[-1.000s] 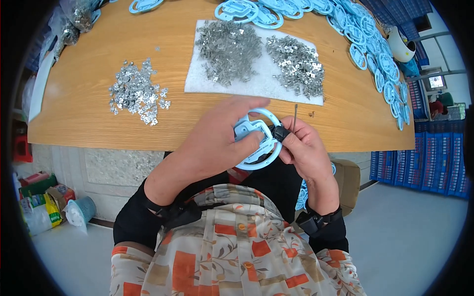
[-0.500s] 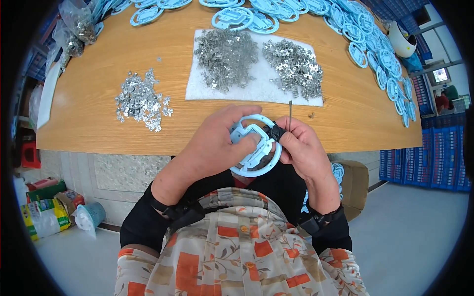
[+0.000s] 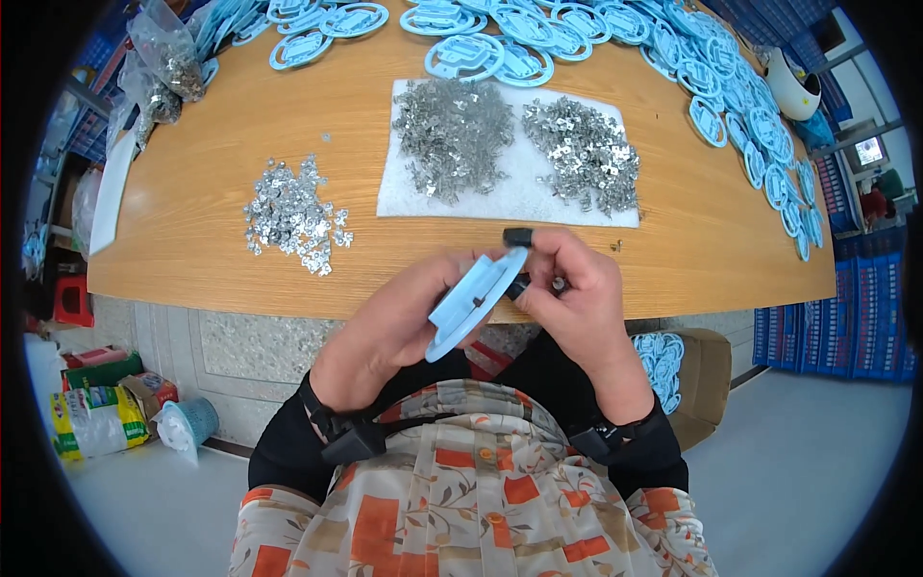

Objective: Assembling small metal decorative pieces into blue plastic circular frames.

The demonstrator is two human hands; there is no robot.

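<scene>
My left hand (image 3: 399,303) is closed around a light blue round plastic frame (image 3: 471,306), which is tipped nearly on edge over the table's front edge. A small dark spot, a slot or clip, shows on the frame's side. My right hand (image 3: 575,293) is beside the frame's upper right rim, with black covers on thumb and forefinger. Its curled fingers hold a thin metal rod tool (image 3: 561,285), seen almost end-on and mostly hidden. The forefinger reaches above the rim. Whether the right fingers touch the frame, I cannot tell.
Small metal clips lie in two piles (image 3: 452,135) on a white foam sheet (image 3: 481,207); a pile of small metal pieces (image 3: 293,216) is to the left. Many blue frames (image 3: 760,125) line the table's far and right sides. A cardboard box (image 3: 707,375) stands below right.
The blue frame has turned from facing up to nearly edge-on. My right hand has rotated, so the rod no longer points upward, and its forefinger has lifted away. The whole view has shifted slightly.
</scene>
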